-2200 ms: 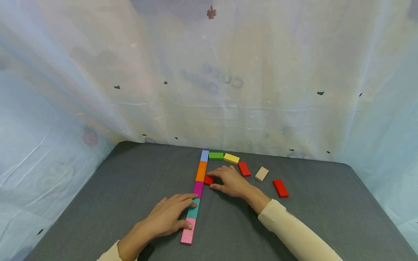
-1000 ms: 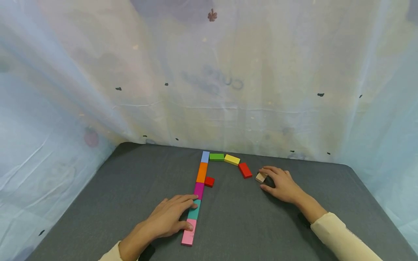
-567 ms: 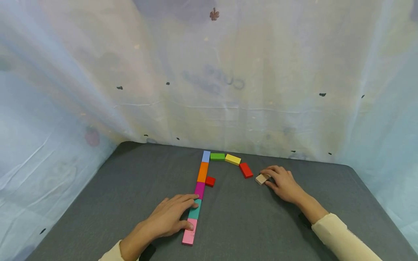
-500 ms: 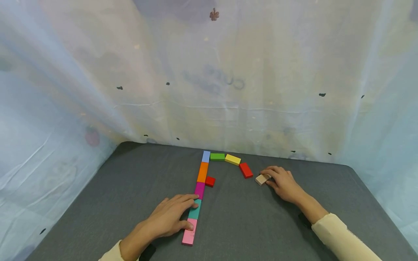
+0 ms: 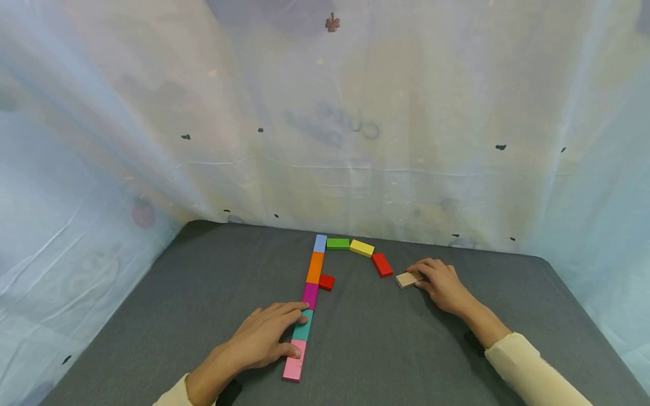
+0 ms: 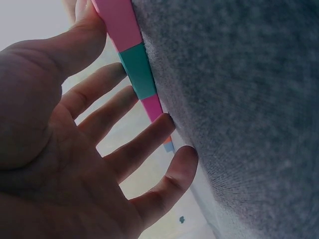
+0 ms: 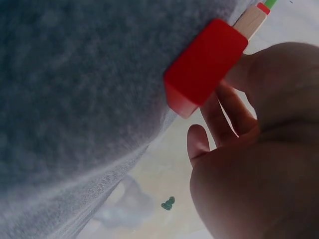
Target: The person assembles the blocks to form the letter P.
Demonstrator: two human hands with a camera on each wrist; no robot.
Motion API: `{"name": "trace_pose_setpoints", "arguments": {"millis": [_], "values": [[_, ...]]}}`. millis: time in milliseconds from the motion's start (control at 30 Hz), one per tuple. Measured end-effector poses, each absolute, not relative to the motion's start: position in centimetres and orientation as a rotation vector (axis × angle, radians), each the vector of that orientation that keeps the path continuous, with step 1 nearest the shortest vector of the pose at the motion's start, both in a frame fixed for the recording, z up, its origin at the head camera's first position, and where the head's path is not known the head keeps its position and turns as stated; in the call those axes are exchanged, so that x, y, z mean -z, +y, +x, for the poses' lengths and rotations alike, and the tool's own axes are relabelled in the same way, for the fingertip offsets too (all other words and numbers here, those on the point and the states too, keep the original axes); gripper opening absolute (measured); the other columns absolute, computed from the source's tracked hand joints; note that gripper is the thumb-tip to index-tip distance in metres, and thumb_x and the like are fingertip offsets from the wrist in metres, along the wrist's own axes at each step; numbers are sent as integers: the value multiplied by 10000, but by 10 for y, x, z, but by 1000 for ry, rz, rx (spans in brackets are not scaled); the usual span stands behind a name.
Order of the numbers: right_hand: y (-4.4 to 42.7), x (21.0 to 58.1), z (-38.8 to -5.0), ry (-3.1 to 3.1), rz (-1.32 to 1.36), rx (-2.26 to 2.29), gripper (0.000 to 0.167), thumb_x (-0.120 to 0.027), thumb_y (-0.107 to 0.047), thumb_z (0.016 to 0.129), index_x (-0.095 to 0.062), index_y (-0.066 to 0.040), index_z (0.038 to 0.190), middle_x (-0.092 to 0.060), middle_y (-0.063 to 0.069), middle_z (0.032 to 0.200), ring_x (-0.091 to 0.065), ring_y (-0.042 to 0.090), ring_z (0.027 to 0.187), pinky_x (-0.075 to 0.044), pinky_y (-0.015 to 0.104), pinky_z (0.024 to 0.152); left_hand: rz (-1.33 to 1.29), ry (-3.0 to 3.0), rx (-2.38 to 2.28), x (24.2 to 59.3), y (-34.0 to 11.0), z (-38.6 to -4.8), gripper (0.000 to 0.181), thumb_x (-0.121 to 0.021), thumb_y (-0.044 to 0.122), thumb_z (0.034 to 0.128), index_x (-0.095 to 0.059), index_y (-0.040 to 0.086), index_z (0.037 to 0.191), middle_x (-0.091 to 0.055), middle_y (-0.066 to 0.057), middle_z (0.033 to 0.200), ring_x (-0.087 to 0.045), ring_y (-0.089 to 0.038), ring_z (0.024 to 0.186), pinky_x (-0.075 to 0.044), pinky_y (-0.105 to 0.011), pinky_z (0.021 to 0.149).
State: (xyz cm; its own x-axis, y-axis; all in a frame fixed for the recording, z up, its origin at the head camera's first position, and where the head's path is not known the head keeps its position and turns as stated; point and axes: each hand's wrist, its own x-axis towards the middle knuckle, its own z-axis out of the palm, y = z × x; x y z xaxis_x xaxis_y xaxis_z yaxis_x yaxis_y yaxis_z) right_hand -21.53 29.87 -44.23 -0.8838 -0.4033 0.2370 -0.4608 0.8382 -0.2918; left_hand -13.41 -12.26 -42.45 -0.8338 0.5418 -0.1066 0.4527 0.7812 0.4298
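Note:
My left hand [image 5: 266, 335] rests with fingers extended along a straight row of flat blocks. Its thumb touches the pink block [image 5: 293, 369], and its fingertips lie by the teal block [image 5: 303, 330] and the magenta block [image 5: 310, 295]. At the right, my right hand [image 5: 443, 287] pinches a plain wooden block [image 5: 406, 280] between thumb and fingers, flat on the cloth. Under that hand lies a red block [image 7: 207, 62], almost hidden in the head view. Left of the wooden block, a small gap away, is another red block [image 5: 382, 265].
The row continues with an orange block [image 5: 315, 268] and a light blue block [image 5: 320, 243]. A green block [image 5: 338, 244] and a yellow block [image 5: 362, 248] curve rightward from its far end. One red block [image 5: 327, 282] juts from the row's right side. A hanging sheet [image 5: 386, 113] stands behind the grey tabletop [image 5: 355, 349].
My right hand has left the red block beside the row, moved right and taken hold of the wooden block, which has turned to lie more crosswise. My left hand has stayed in place.

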Motion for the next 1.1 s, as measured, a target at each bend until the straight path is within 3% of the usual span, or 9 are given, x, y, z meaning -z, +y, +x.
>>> {"name": "trace_pose_setpoints", "arguments": {"millis": [1100], "values": [[294, 437, -212, -2809, 612, -695, 332, -710, -125, 909, -648, -123, 1234, -647, 107, 1217, -580, 347, 1154, -347, 524, 877, 814, 2775, -602, 423, -124, -133, 484, -806, 403, 805, -647, 238, 1232, -472, 58, 1524, -471, -269, 1361, -354, -759, 1002]]}}
